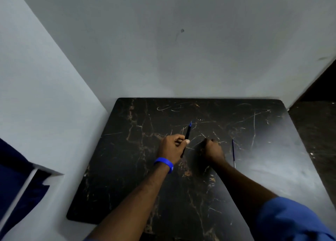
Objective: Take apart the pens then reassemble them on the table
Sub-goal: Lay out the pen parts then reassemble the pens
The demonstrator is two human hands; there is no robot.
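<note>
- The right hand (212,150) is turned knuckles-up in a fist against the table (127,168); whether it encloses anything cannot be told, since the fingers curl under and the light is dim.
- The lower end of the pen (188,131) is hidden behind the left hand (172,147), with only a short dark length showing below the fist at about 5 o'clock from it.
- Both forearms run off the bottom edge; a blue sleeve (291,220) at 5 o'clock is cut by the corner.
- The left hand's fingers are clenched round the dark pen, thumb pressed along the barrel, with the blue tip pointing to 12 o'clock and slightly right. A blue wristband (163,163) circles that wrist.
- A thin blue refill (233,152) lies on the table just beside the right hand, at 3 o'clock from it, running nearly straight toward 12 o'clock, untouched.
- The table is black with gold marbling and pale scratches, with glare along its right side.
- Grey walls meet at a corner at 10 o'clock; a dark blue cloth (14,182) sits at 8 o'clock.
</note>
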